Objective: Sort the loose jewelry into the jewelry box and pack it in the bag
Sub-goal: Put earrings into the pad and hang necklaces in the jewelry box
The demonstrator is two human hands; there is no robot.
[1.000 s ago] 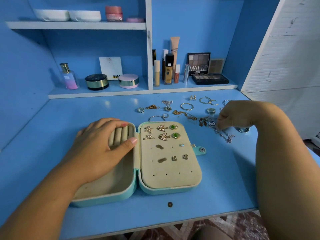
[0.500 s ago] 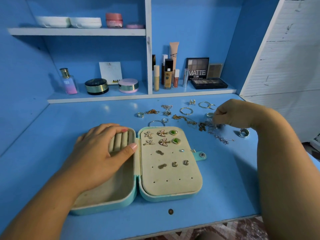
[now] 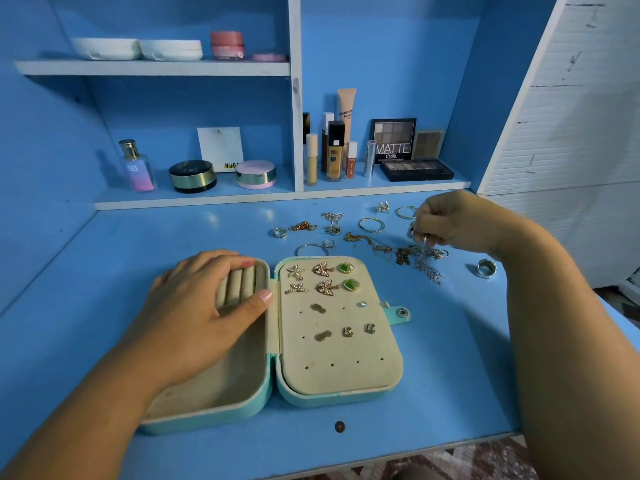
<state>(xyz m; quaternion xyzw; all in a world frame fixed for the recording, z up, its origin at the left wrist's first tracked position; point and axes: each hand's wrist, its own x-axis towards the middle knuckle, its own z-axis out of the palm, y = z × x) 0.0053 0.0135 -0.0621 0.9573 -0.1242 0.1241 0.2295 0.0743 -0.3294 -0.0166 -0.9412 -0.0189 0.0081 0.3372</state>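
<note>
A teal jewelry box (image 3: 277, 386) lies open on the blue desk (image 3: 450, 358). Its right half is a beige pad (image 3: 343, 344) holding several pairs of earrings. My left hand (image 3: 204, 306) rests flat over the left half, fingers across the ring rolls (image 3: 240, 282). Loose jewelry (image 3: 367, 230) is scattered behind the box: rings, hoops and tangled chains. My right hand (image 3: 453, 221) pinches a silver chain (image 3: 424, 252) and holds it slightly off the desk, its lower end trailing among the other chains. A wide silver ring (image 3: 486, 268) lies by my right wrist.
Cosmetics fill the low shelf (image 3: 277, 197) behind the desk: a perfume bottle (image 3: 135, 168), round compacts, tubes and an eyeshadow palette (image 3: 415, 168). White bowls and a pink jar stand on the upper shelf. A small brown dot (image 3: 339, 426) marks the desk near its front edge.
My right hand has moved back and upward from the chain pile, lifting the silver chain with it. My left hand stays on the box. The camera tilted down slightly.
</note>
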